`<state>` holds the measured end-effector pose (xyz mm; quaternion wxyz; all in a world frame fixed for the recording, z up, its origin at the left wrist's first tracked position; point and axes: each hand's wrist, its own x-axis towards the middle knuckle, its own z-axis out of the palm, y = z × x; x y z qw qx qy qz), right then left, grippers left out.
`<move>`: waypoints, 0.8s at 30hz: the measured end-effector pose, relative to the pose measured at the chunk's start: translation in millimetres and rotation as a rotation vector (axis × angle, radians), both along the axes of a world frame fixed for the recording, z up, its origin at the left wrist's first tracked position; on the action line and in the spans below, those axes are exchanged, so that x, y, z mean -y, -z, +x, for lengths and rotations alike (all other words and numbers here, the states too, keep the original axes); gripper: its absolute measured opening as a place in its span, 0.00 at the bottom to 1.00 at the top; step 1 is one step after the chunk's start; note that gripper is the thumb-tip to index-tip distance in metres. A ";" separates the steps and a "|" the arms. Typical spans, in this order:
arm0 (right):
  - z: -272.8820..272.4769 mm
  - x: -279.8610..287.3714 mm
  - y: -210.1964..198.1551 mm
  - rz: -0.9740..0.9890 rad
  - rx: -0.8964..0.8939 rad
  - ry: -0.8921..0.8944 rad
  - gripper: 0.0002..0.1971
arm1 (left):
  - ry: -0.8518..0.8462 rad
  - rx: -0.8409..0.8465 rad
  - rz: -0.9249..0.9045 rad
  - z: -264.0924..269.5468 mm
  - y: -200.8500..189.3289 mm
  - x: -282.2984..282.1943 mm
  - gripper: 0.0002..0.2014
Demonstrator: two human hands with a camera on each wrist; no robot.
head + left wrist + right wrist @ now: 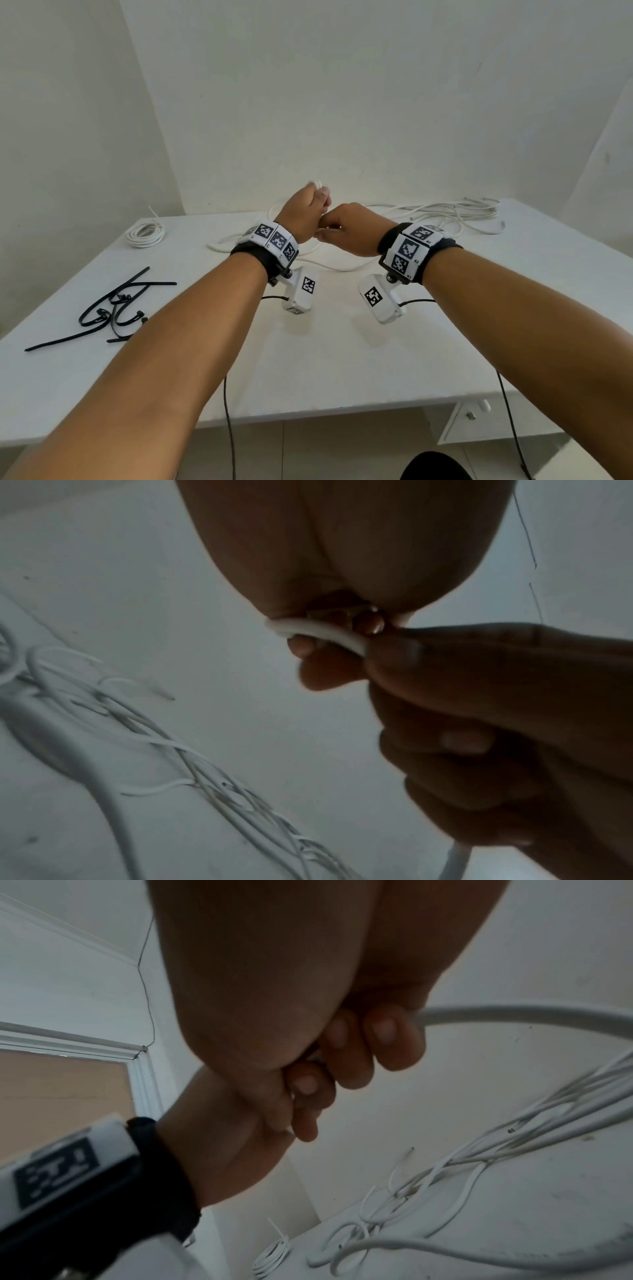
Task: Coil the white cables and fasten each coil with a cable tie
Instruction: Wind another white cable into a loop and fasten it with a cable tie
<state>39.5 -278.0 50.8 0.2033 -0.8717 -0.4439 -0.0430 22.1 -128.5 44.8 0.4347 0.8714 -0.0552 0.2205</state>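
On the left side of the white counter (342, 359) sat one finished coil (145, 233) of white cable, and nearer the front edge a loose heap of black cable ties (113, 308), tangled enough that I couldn't count them properly. At the back right lay a messy pile of loose cables (455, 214), again too knotted together to count. Both forearms reached over the middle of the counter and blocked most of the cable run underneath them.

The left hand (305, 212) was raised above the counter with its fingers curled round the end of the white cable (322, 633), a bit of it poking out the top of the fist. The right hand (352, 233) was right up against it, fingers also curled, pinching the same cable just beside the left one; the rest of that cable trailed down onto the counter behind the hands.

Two wrist bands with black-and-white marker squares, one per arm, each with a small white camera box hanging under it. Plain white walls all round, a drawer front (472, 416) under the counter at right, and the right wrist view caught a door frame (137, 1069) off to the side.
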 end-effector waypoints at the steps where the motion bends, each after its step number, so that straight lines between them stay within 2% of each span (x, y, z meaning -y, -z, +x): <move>1: 1.3 2.8 -0.6 0.019 0.001 0.008 0.10 | 0.019 -0.038 0.023 1.6 2.7 -3.1 0.16; 5: 4.8 12.4 -3.4 0.072 -0.002 0.039 0.06 | 0.075 -0.125 -0.009 3.8 6.4 -8.0 0.16; 10: 8.9 19.3 -14.5 0.085 0.027 0.049 0.05 | 0.122 -0.224 0.124 0.2 9.4 -3.6 0.22; 15: 15.2 35.3 -29.7 0.159 0.000 0.044 0.03 | 0.189 -0.267 -0.087 -0.4 15.4 0.5 0.25; 19: 22.2 41.8 -42.2 0.211 -0.026 0.069 0.07 | 0.210 -0.250 -0.065 -6.1 21.2 1.0 0.33; 24: 30.5 45.0 -49.2 0.188 -0.025 0.083 0.08 | 0.170 -0.271 0.092 -9.1 23.2 -8.9 0.31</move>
